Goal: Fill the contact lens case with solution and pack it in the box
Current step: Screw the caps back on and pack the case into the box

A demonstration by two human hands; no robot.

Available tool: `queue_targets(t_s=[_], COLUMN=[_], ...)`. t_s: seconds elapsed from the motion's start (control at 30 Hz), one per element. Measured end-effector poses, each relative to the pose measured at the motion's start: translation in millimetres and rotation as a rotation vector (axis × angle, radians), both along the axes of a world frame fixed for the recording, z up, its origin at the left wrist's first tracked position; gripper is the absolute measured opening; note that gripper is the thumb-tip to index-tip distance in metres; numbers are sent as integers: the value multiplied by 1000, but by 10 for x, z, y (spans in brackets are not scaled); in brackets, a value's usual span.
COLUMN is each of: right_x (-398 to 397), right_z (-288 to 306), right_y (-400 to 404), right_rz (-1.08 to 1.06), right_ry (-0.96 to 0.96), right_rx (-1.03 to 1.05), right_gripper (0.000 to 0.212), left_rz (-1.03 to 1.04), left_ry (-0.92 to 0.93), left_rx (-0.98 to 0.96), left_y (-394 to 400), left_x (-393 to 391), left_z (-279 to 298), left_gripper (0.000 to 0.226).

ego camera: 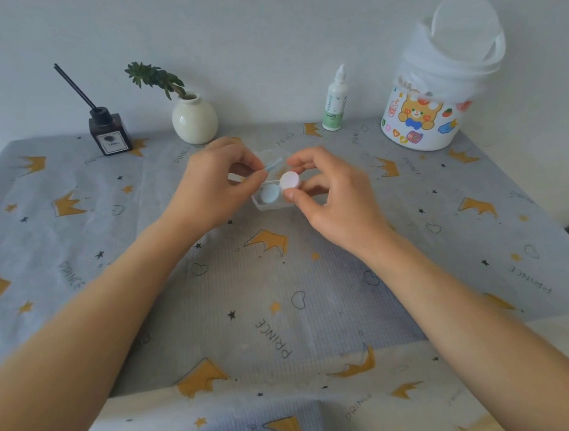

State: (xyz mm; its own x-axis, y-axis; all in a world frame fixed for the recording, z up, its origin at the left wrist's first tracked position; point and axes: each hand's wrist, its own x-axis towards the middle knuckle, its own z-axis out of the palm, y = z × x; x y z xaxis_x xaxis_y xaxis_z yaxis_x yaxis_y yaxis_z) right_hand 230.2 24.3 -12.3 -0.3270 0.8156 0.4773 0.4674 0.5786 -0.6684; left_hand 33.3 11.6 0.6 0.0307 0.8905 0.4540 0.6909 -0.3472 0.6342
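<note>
A small clear plastic box [268, 205] sits open at the table's middle, its lid [272, 154] raised behind. A light blue lens-case part [271, 193] lies inside the box. My left hand [215, 183] pinches a thin blue stick-like tool [273, 164] above the box. My right hand [329, 190] holds a round pink-white cap [289, 181] between thumb and fingers, just over the box's right side. The solution bottle [334, 102], white with a green label and its cap on, stands upright at the back, right of centre.
A grey crown-print cloth [282, 284] covers the table. At the back stand a reed diffuser [110, 132], a cream vase [195, 120] with a plant sprig, and a white sticker-covered bucket [428, 110] with a liner at the right. A wall lies behind.
</note>
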Motion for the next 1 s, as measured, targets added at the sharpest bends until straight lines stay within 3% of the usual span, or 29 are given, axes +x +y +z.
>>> queue_targets(t_s=[0.27,0.73,1.0], right_x=[-45,-16,-9], right_z=[-39,-11,-49], right_y=[43,-1,19], right_rz=[-4,33,4], right_ry=[-125,-121,-176], right_rx=[108,113,140], right_gripper=[20,11,16], left_rz=[3,-28,-53], left_ry=[4,24,32], left_rx=[41,48,61], left_y=[-12,-26,-39], left_x=[1,12,19], left_z=[-26,-27,-28], left_gripper=[7,8,9])
